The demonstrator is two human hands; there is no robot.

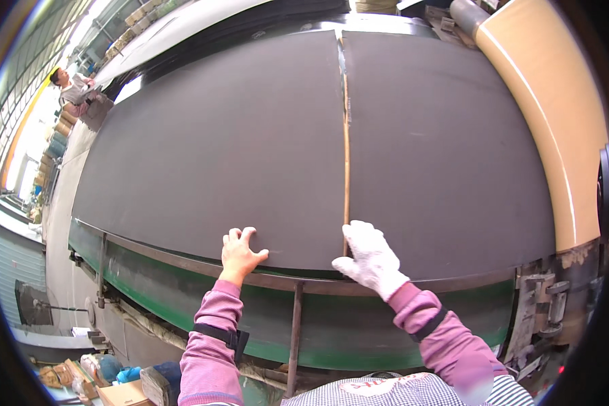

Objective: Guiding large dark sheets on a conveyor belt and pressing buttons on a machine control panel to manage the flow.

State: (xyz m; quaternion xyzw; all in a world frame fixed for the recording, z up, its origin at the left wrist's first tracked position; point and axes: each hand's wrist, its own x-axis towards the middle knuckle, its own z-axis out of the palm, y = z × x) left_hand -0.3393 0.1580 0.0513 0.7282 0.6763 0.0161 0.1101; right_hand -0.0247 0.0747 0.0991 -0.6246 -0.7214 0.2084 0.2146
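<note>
A wide dark grey sheet (216,155) covers the table-like bed before me, and a second dark panel (446,162) lies to its right. Between them runs a thin wooden strip (347,162) along the seam, away from me. My left hand (240,256), bare, rests at the near edge of the left sheet with its fingers apart and nothing in them. My right hand (372,259) wears a white glove. It lies at the strip's near end, thumb and fingers spread on either side of it; no grip on the strip shows.
A metal rail (298,283) edges the bed, above a green belt (386,338). At the right stands a large tan roll (541,101) beside metal fittings (551,304). Another person (78,91) is at the far left. Boxes and bags (108,379) lie at the lower left.
</note>
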